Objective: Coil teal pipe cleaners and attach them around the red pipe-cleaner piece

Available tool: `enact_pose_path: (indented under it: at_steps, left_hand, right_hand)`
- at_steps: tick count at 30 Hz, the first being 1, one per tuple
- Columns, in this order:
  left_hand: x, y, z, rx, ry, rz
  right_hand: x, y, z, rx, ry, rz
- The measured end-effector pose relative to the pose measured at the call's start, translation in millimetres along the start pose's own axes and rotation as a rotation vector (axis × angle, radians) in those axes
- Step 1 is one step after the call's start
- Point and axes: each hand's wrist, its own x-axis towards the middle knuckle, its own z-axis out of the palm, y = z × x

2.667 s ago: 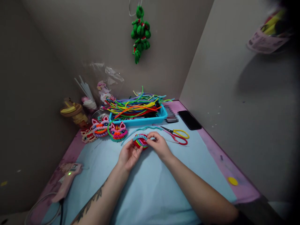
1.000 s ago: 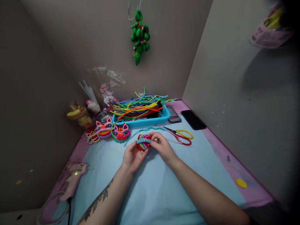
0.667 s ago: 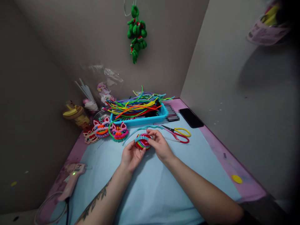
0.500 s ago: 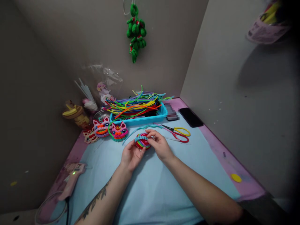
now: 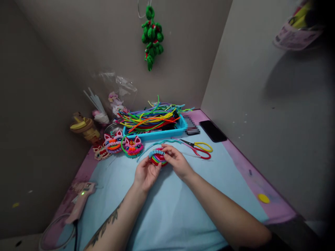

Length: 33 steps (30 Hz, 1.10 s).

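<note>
A small round piece of bent fuzzy stems (image 5: 158,158), red and rainbow striped with a light blue twisted edge along its top, is held between both hands above the blue cloth. My left hand (image 5: 147,173) grips its left and lower side, palm turned up. On its upper right edge, my right hand (image 5: 176,159) pinches with thumb and fingers. Behind the hands lie loose light blue stems (image 5: 157,142). Scissors (image 5: 197,146) with one yellow and one red handle rest to the right of them.
A blue tray (image 5: 157,134) of coloured stems stands at the back, with a black phone (image 5: 213,131) to its right. Finished animal heads (image 5: 133,147) sit left of it. A glue gun (image 5: 82,200) with a lit green light lies at left, its cord toward the front.
The striped piece has tilted and shifted slightly left in my fingers. Both hands keep hold of it with only small movements.
</note>
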Motion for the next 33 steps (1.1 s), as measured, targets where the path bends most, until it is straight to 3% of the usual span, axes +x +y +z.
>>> enact_pose_path:
  at_steps: [10, 15, 19, 23, 27, 33]
  left_hand:
    - [-1, -3, 1.6, 0.002, 0.036, -0.016]
    - [-3, -5, 3.9, 0.054, 0.022, -0.023]
    - [-3, -8, 5.9, 0.213, 0.105, 0.002]
    - [0, -12, 4.5, 0.375, 0.214, 0.159]
    - [3, -14, 0.4, 0.477, 0.239, 0.342]
    - [9, -6, -8.8, 0.628, 0.298, 0.433]
  right_hand:
    - [1, -1, 8, 0.300, 0.149, 0.204]
    - [1, -4, 7, 0.426, 0.111, 0.277]
    - [3, -6, 3, 0.404, 0.123, 0.261]
    - [4, -6, 1, 0.340, 0.157, 0.235]
    - [3, -5, 0, 0.333, 0.161, 0.243]
    - [4, 3, -2, 0.161, 0.158, 0.169]
